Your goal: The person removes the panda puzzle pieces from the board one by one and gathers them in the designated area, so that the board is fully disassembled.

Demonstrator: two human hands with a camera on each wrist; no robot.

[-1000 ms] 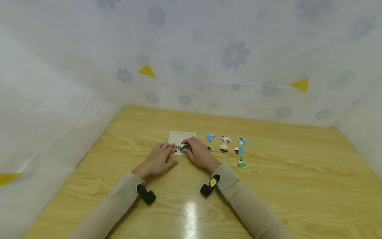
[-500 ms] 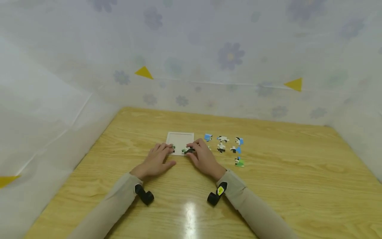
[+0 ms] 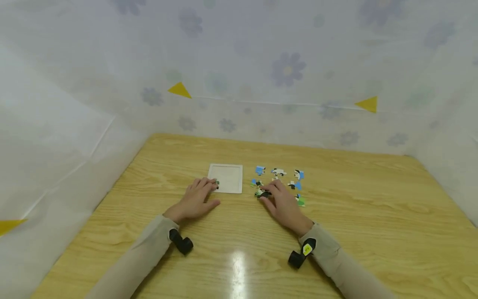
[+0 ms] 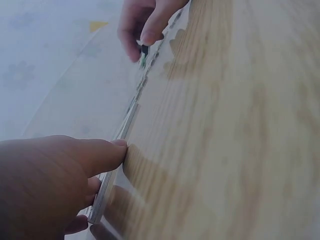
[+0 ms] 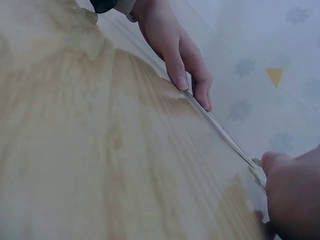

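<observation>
Loose puzzle pieces [image 3: 278, 172] lie around the right hand [image 3: 283, 202].

Glossy, smooth wood-grain table [image 3: 373, 216]; matt white puzzle tray [image 3: 226, 177]; printed cardboard-like puzzle pieces [image 3: 278, 172].

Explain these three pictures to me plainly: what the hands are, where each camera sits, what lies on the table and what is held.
These are a person's two bare hands at a wooden table; no machine is involved. The wide picture comes from a camera on the head, looking down. The two close ones come from small cameras strapped to each wrist, so they skim low across the wood. The left hand rests its fingers on the near left corner of a white puzzle tray, beside a piece already in that corner. The right hand reaches into the loose puzzle pieces to the right of the tray, its fingers on a dark piece. Whether it grips that piece cannot be told.
</observation>
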